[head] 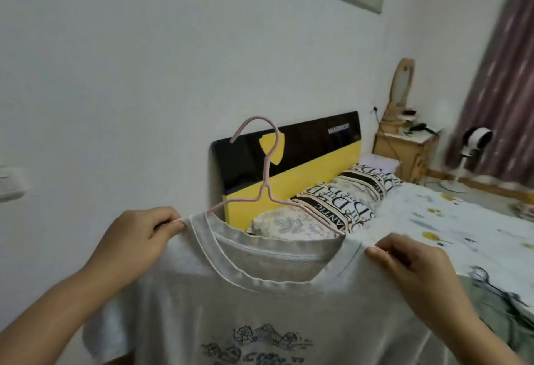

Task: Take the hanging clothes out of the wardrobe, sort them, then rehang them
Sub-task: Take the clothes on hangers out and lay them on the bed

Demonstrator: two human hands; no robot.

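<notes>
Hanger (267,174) arms hidden inside shirt (260,292). Shirt print cut off by bottom edge. Curtain (497,75) and fan (474,145) blurred; headboard (303,156) lettering barely legible.

A soft, matt grey cotton-like T-shirt (260,292) with a ribbed collar fills the lower frame. A thin pink hanger (267,174), smooth-coated, rises at centre. Behind it, a glossy black and yellow headboard (303,156). Upper right, a pale wooden nightstand (404,153) and heavy cloth curtain (497,75).
</notes>
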